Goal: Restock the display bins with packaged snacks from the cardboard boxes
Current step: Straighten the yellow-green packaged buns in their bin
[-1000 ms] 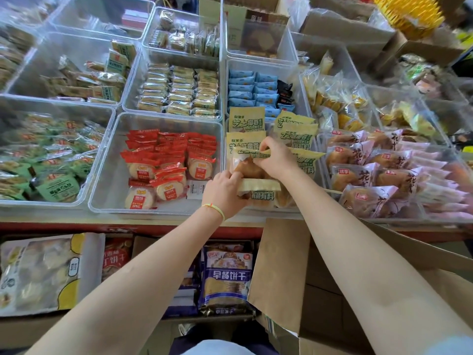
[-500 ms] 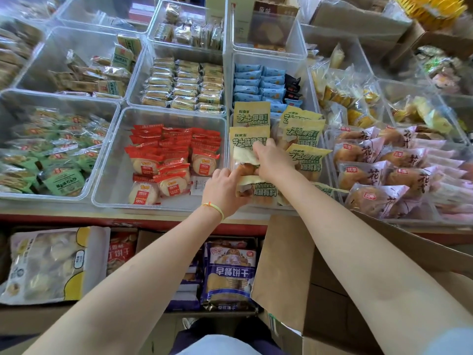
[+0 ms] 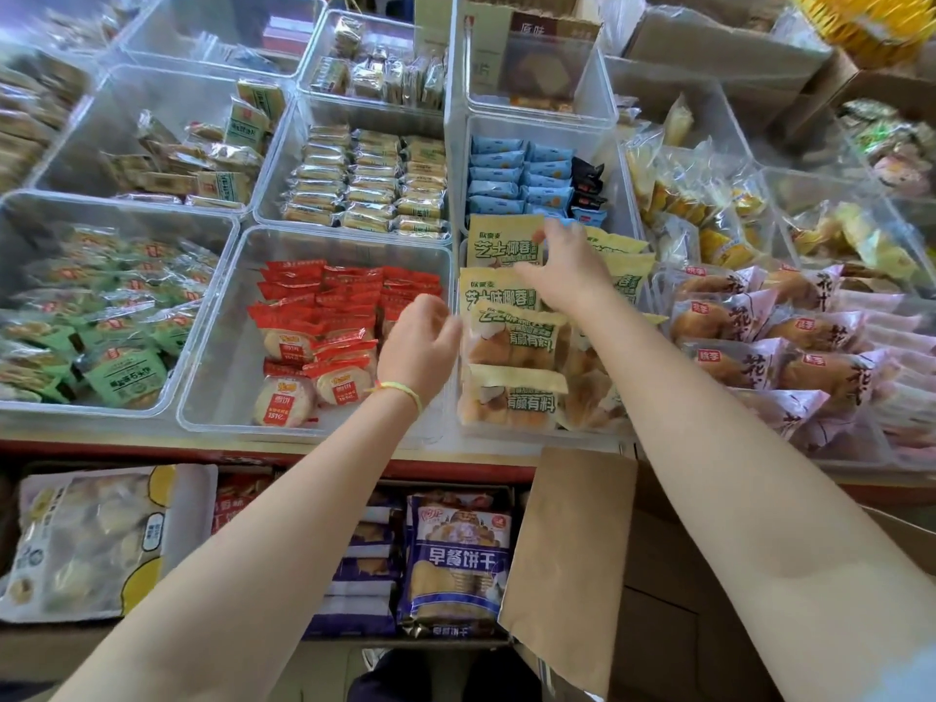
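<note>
left hand (image 3: 418,349) off yellow packets (image 3: 511,342), right hand (image 3: 562,271) reaching farther back, apparently empty

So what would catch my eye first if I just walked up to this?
Two bare arms reaching into the middle: the right hand rests on the yellow-green snack packs in their clear bin, the left hand hovers beside them. Left of that, bright red packs half fill a bin; a cardboard box flap juts up below.

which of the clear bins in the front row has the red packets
The clear plastic bin second from the left, under the left hand. Its red-wrapped round cakes fill only its right part; neighbouring bins hold green and yellow packs.
</note>
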`<state>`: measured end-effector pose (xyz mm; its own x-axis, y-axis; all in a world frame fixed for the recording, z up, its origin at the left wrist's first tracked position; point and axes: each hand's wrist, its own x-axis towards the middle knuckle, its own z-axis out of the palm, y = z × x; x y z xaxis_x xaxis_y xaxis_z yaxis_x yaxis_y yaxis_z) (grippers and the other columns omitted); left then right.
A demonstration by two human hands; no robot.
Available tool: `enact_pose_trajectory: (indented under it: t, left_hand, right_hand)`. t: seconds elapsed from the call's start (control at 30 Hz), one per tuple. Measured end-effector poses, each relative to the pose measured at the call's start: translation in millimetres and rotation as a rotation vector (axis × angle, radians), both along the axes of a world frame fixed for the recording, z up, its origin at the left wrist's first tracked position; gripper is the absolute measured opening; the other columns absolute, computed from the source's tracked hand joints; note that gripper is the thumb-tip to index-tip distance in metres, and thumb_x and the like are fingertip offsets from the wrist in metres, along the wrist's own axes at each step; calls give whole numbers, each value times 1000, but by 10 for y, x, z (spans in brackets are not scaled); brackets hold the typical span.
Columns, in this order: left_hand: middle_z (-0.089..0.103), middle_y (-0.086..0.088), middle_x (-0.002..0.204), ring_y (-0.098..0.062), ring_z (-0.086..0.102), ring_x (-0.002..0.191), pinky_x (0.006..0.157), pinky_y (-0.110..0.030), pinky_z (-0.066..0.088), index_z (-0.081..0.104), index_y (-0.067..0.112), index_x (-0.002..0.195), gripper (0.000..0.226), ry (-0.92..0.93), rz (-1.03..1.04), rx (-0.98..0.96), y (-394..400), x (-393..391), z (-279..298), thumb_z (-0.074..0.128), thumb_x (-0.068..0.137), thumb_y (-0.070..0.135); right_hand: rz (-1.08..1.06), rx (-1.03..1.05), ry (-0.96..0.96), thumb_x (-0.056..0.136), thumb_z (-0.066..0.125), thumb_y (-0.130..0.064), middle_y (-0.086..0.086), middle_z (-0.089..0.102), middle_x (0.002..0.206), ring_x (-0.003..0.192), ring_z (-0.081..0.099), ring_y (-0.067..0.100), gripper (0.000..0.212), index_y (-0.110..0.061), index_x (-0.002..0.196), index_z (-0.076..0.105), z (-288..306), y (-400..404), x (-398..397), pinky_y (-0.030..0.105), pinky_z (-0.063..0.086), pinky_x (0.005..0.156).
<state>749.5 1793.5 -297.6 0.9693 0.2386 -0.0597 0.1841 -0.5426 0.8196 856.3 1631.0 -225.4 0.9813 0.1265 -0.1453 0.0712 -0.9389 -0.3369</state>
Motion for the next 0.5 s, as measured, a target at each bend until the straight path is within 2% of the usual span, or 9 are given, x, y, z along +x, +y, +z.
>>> enact_pose_trajectory:
  t: [0.03, 0.07, 0.13, 0.23, 0.3, 0.37, 0.5]
  left_hand:
    - [59, -2, 116, -18, 57, 104, 89, -38, 49, 55, 18, 120, 27, 46, -89, 27, -20, 69, 27, 54, 94, 26]
    - [53, -3, 131, -19, 52, 120, 102, -37, 44, 49, 21, 134, 43, 85, -193, 35, -53, 127, 20, 57, 91, 21]
    - [45, -1, 143, -19, 42, 131, 109, -36, 36, 44, 25, 142, 56, 140, -311, 25, -95, 183, 8, 59, 89, 21]
    - [49, -3, 137, -22, 48, 123, 102, -36, 41, 49, 27, 136, 50, 135, -314, 15, -114, 228, -58, 63, 89, 27]
    - [53, -4, 131, -23, 53, 115, 95, -34, 44, 51, 25, 133, 48, 108, -298, 35, -109, 253, -86, 68, 88, 30]
    - [54, -3, 129, -22, 55, 111, 93, -33, 45, 51, 25, 132, 50, 80, -311, 34, -105, 264, -108, 71, 86, 30]
    - [54, -2, 127, -22, 56, 105, 91, -36, 48, 51, 24, 129, 49, 45, -330, 21, -109, 265, -112, 73, 85, 31]
  right_hand:
    - [-9, 3, -1, 94, 63, -34, 12, 44, 137, 92, 56, 25, 49, -17, 137, 46, -71, 27, 33, 31, 45, 66]
    - [-7, 9, 43, 93, 64, -26, 13, 43, 139, 97, 58, 27, 52, -18, 141, 43, -148, 48, 61, 34, 48, 72]
    - [-12, 7, 129, 93, 63, -18, 12, 53, 132, 99, 58, 28, 43, -18, 134, 50, -301, 59, 90, 34, 47, 77]
    - [-22, 5, 152, 96, 54, -10, 9, 62, 115, 92, 56, 25, 15, -18, 108, 56, -417, 36, 75, 33, 44, 70]
    - [-24, 54, 144, 95, 44, -1, 9, 65, 108, 92, 60, 27, 18, -17, 94, 53, -407, 32, 47, 38, 49, 70]
    - [-29, 96, 136, 92, 39, 5, 8, 66, 103, 93, 62, 28, 23, -16, 90, 51, -391, 6, 24, 37, 51, 71]
    - [-38, 126, 102, 92, 41, 8, 1, 58, 90, 85, 58, 22, 22, -13, 89, 49, -426, -69, -12, 28, 39, 56]
